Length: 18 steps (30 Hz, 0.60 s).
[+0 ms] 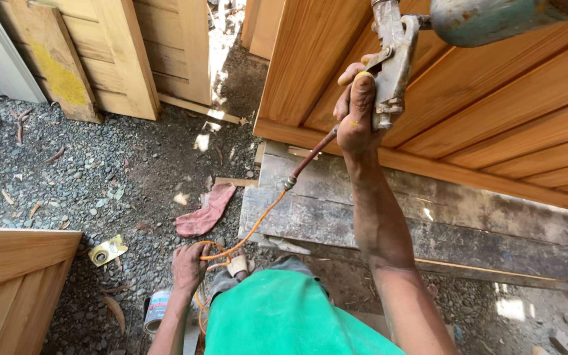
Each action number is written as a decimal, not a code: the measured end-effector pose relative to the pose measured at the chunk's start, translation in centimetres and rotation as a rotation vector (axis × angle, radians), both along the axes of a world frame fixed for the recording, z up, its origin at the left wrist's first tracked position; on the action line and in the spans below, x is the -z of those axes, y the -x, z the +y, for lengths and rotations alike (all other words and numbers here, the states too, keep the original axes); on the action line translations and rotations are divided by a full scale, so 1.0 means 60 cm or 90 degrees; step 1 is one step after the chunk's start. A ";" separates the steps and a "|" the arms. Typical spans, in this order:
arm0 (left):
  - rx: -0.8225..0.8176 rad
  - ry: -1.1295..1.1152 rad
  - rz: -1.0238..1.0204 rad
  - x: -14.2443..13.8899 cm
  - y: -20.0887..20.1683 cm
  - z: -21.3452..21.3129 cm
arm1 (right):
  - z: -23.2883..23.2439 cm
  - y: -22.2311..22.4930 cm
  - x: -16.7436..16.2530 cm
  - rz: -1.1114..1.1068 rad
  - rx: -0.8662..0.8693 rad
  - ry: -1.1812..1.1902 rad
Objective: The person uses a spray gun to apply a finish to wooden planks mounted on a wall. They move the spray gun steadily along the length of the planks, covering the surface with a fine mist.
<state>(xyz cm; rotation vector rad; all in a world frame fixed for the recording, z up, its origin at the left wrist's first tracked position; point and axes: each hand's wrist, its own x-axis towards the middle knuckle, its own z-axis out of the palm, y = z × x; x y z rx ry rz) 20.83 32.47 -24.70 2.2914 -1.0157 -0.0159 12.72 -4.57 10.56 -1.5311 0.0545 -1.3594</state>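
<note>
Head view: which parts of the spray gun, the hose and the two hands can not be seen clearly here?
- Spray gun: its top and its cup are cut off by the upper edge; the nozzle is not visible.
- Orange hose: its far end passes under the left hand and behind the green shirt.
- Right hand: the gun handle hides most fingers.
- Can: partly hidden by the left forearm.

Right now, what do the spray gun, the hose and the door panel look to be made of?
Spray gun: bare grey metal, dull and paint-crusted, in the right hand. Hose: orange, probably rubber or plastic, since it bends and loops. Door panel: wood with visible grain, warm orange-brown, apparently stained or varnished.
</note>
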 end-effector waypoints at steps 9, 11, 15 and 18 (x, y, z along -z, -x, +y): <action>-0.011 -0.032 -0.020 0.003 0.009 0.030 | 0.008 -0.010 0.033 0.021 0.020 -0.052; -0.013 -0.019 -0.025 0.001 0.013 0.039 | 0.010 -0.008 0.038 0.033 0.019 -0.062; -0.034 -0.024 -0.021 -0.005 0.025 0.058 | 0.013 -0.001 0.057 0.053 0.024 -0.070; -0.047 -0.061 -0.025 -0.014 0.030 0.071 | 0.014 0.000 0.076 0.064 0.029 -0.086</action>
